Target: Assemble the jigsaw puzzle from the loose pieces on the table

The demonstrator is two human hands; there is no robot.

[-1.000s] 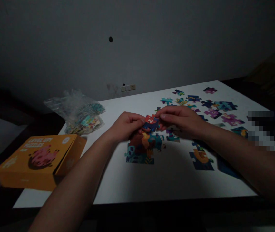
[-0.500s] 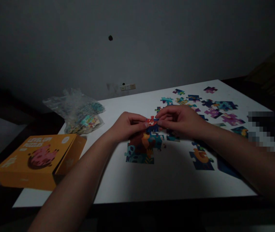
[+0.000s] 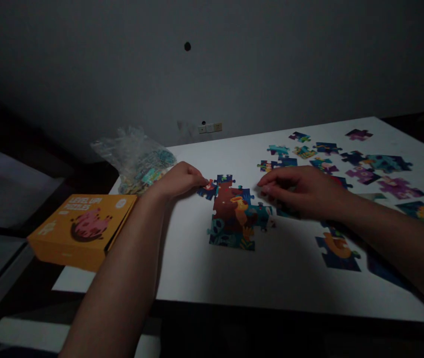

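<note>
Between the thumb and fingers of my left hand (image 3: pixel 185 180) is a blue and red puzzle piece (image 3: pixel 208 189), at the upper left edge of a partly joined puzzle (image 3: pixel 230 211). Whether that piece touches the joined part I cannot tell. The joined part shows a brown area, an orange figure and teal shapes. My right hand (image 3: pixel 297 191) hovers to the right of it, thumb and fingertips a little apart and nothing between them. Loose puzzle pieces lie under and behind this hand, some partly hidden by it.
An orange puzzle box (image 3: pixel 81 228) stands at the table's left edge. Behind it lies a clear plastic bag (image 3: pixel 140 161) of more pieces. Several loose pieces (image 3: pixel 400 186) are spread over the right side of the white table (image 3: pixel 271 278). A wall with sockets (image 3: pixel 210 128) rises behind.
My hands have moved apart. The left carried the blue and red piece leftward to the puzzle's left edge; the right let go and drew back to the right. The view has shifted slightly.
</note>
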